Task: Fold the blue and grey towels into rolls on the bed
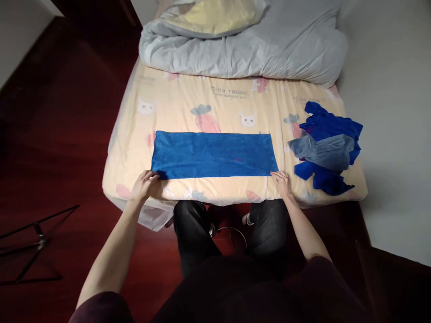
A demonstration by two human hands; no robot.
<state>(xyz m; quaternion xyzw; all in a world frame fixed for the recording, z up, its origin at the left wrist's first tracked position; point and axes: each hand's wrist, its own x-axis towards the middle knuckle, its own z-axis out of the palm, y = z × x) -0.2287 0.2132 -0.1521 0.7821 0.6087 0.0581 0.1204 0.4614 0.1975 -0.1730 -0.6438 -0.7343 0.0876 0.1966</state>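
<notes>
A blue towel (pixel 215 154) lies flat on the bed as a long rectangle, its long sides running left to right. My left hand (pixel 144 183) is closed on its near left corner, fingers pinched together. At the near right corner, my right hand (pixel 280 180) pinches the cloth between thumb and fingers. A faint crease slants across the towel toward that right corner, and a small reddish spot shows right of its middle.
The bed's rabbit-and-carrot sheet (pixel 175 103) spreads around the towel. To the right lies a heap of crumpled blue and grey-blue cloths (pixel 326 148). A grey quilt (pixel 235 56) and a yellow pillow (pixel 215 18) fill the far end. Black tripod legs (pixel 40 242) stand on the floor at left.
</notes>
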